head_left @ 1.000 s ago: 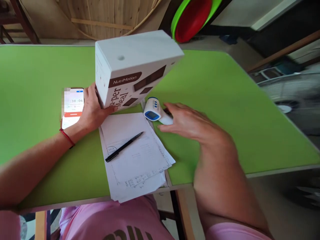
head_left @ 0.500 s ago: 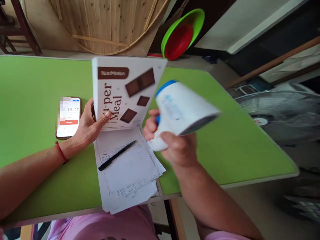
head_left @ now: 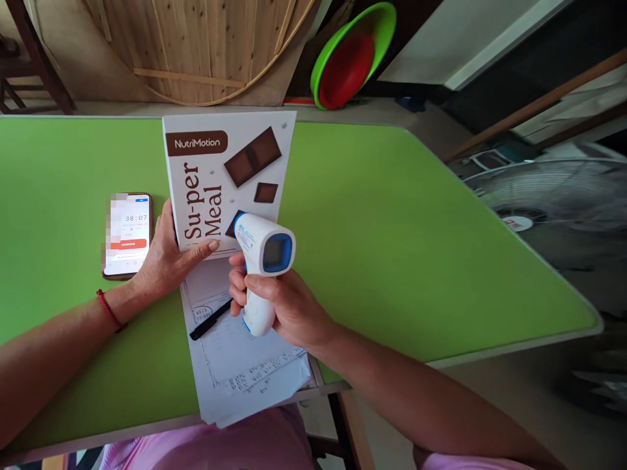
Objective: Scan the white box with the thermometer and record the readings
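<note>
My left hand (head_left: 171, 254) grips the lower left edge of a white box (head_left: 206, 202) printed "NutriMotion Su-per Meal", its thumb on the front face. My right hand (head_left: 289, 300) is wrapped round the handle of a white and blue infrared thermometer (head_left: 257, 245). The thermometer's small screen faces me and its other end points at the box's lower front, covering part of a printed chocolate piece. Below the box lie papers (head_left: 245, 398) with handwriting. A black pen (head_left: 208, 323) rests on them, partly hidden by my right fingers.
A lit phone (head_left: 130, 241) reading 38:07 lies on the green table (head_left: 392, 261), left of my left hand. Beyond the far edge are a green basin (head_left: 386, 32) and a red basin (head_left: 347, 72). A fan (head_left: 548, 215) stands at the right.
My right hand has swung the thermometer left and down, turning it from sideways to point at the box front. The box appears slightly farther left, still in my left hand.
</note>
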`<move>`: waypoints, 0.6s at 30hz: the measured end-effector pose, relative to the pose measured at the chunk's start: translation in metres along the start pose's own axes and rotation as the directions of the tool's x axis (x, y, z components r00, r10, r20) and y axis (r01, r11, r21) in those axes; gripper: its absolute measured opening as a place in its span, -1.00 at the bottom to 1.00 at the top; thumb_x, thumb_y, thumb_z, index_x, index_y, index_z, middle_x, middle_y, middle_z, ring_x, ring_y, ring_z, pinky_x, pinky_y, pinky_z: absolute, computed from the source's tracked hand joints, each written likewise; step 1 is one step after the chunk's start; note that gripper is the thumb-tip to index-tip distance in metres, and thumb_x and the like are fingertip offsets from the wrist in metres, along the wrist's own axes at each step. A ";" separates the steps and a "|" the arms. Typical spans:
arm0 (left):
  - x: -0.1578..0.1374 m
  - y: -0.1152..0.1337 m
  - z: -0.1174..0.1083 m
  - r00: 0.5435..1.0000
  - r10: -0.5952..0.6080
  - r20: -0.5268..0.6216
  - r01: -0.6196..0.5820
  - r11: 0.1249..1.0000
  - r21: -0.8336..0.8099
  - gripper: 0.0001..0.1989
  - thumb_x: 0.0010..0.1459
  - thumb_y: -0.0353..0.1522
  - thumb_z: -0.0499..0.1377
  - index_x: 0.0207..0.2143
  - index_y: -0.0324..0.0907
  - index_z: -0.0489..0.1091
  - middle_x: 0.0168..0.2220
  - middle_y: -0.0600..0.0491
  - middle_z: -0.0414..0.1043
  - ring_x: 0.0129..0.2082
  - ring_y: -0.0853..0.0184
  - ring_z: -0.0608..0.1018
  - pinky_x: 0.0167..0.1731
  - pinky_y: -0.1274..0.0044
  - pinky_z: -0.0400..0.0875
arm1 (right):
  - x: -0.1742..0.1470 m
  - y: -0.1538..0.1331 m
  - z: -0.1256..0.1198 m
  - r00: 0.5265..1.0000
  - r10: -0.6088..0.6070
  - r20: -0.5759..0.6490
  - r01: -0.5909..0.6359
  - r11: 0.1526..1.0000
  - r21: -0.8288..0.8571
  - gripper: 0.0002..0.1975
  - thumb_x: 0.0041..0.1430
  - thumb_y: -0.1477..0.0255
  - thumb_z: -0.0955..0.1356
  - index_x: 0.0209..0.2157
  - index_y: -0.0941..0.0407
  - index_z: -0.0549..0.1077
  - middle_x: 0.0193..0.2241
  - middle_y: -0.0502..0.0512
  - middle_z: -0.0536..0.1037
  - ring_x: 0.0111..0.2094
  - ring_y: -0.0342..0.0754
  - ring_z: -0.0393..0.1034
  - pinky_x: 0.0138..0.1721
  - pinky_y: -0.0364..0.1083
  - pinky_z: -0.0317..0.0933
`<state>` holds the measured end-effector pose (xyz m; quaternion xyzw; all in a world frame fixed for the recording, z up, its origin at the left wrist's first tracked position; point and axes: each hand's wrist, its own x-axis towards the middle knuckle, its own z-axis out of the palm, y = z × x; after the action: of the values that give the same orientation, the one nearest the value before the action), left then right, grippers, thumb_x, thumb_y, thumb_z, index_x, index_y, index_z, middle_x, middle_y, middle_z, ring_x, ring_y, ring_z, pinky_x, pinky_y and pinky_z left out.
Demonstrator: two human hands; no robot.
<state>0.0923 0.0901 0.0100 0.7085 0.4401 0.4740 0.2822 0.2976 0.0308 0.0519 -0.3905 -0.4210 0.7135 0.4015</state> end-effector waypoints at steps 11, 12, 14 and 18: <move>0.006 0.001 -0.005 0.998 -0.061 0.032 0.058 0.993 0.107 -0.33 0.27 0.23 0.21 0.13 -0.06 0.31 0.09 -0.15 0.48 0.10 -0.10 0.53 0.16 -0.06 0.42 | 0.005 0.003 -0.004 1.000 0.029 -0.004 -0.029 0.999 0.031 -0.60 -0.02 0.18 0.55 -0.25 0.05 0.40 -0.53 -0.16 0.42 -0.55 -0.18 0.33 -0.50 -0.10 0.32; 0.007 0.001 -0.007 0.997 -0.071 0.019 0.067 0.985 0.162 -0.33 0.24 0.23 0.23 0.11 -0.05 0.33 0.09 -0.15 0.49 0.14 -0.15 0.49 0.21 -0.10 0.36 | 0.005 0.002 -0.004 0.999 0.033 -0.004 -0.033 0.999 0.032 -0.60 -0.03 0.18 0.55 -0.25 0.05 0.40 -0.53 -0.17 0.42 -0.55 -0.18 0.33 -0.50 -0.10 0.31; 0.010 0.000 -0.011 0.996 -0.088 -0.015 0.089 0.960 0.264 -0.32 0.17 0.24 0.29 0.07 -0.05 0.37 0.09 -0.14 0.51 0.24 -0.27 0.40 0.30 -0.21 0.18 | 0.006 0.002 -0.004 0.999 0.034 -0.004 -0.034 0.999 0.033 -0.60 -0.04 0.19 0.55 -0.24 0.05 0.41 -0.54 -0.17 0.42 -0.55 -0.18 0.33 -0.50 -0.10 0.31; 0.012 -0.003 -0.016 0.993 -0.116 -0.005 0.112 0.953 0.280 -0.31 0.14 0.27 0.31 0.01 -0.05 0.39 0.02 -0.09 0.56 0.24 -0.31 0.41 0.34 -0.32 -0.05 | 0.007 0.003 -0.003 1.000 0.028 -0.006 -0.028 0.999 0.036 -0.60 -0.04 0.19 0.55 -0.24 0.05 0.41 -0.54 -0.17 0.42 -0.55 -0.17 0.33 -0.49 -0.09 0.31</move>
<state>0.0780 0.1023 0.0192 0.7173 0.5412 0.3862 0.2086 0.2968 0.0367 0.0464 -0.3915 -0.4014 0.7251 0.3997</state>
